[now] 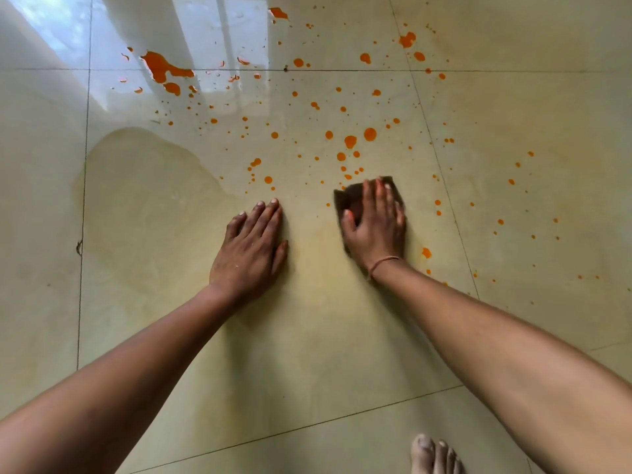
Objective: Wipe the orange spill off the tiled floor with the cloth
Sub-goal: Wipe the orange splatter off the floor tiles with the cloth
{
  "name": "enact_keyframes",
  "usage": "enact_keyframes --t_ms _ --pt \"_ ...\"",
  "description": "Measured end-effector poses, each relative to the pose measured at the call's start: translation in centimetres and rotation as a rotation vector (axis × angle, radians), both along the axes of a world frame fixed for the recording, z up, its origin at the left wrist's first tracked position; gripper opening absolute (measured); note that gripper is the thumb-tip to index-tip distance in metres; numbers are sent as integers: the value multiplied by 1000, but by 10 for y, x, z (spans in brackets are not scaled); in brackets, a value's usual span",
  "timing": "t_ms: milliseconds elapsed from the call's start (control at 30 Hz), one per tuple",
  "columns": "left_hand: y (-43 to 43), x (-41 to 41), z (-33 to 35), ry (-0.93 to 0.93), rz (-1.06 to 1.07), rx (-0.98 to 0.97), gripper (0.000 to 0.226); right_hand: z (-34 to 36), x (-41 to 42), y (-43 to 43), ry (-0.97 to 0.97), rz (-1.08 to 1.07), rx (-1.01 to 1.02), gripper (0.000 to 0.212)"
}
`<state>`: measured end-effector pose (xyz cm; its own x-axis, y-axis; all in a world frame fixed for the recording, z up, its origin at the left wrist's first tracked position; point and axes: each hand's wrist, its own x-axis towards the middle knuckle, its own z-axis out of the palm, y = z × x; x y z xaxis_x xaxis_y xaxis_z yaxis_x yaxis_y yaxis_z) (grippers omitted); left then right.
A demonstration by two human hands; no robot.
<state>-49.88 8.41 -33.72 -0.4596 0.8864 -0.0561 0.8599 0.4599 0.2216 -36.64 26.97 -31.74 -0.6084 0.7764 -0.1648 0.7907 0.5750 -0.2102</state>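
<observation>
Orange drops and puddles (350, 141) are scattered over the glossy beige tiled floor (307, 336), with the largest puddle (160, 68) at the far left. My right hand (376, 224) lies flat on a dark brown cloth (350, 196) and presses it on the floor, fingers straight. The cloth's far edge shows past my fingertips, just below a cluster of drops. My left hand (251, 248) rests flat on the bare tile beside it, fingers straight, holding nothing. A faint yellowish smear (325, 254) lies between and below the hands.
A pale wet film (147, 186) spreads on the tile left of my left hand. More orange specks (511, 182) dot the tile on the right. My bare toes (434, 455) show at the bottom edge. Window light reflects on the far-left tiles.
</observation>
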Motion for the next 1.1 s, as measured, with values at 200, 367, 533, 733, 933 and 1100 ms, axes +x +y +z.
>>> enact_keyframes --t_ms 200,367,533,733,933,1100 --pt "-1 1 6 -5 -4 -31 63 2 99 -71 13 489 -60 79" --pt "1 0 1 7 15 -14 61 1 -22 -19 20 79 -17 72" --pt "0 1 6 -23 12 -29 60 1 54 -62 17 493 -44 76" --pt "0 -1 2 -13 3 -15 58 0 -40 -5 -6 99 -3 72" --pt "-1 -1 6 -32 -8 -37 59 1 78 -44 18 496 -54 77" --pt "4 2 8 -60 52 16 61 1 50 -7 -4 34 12 75"
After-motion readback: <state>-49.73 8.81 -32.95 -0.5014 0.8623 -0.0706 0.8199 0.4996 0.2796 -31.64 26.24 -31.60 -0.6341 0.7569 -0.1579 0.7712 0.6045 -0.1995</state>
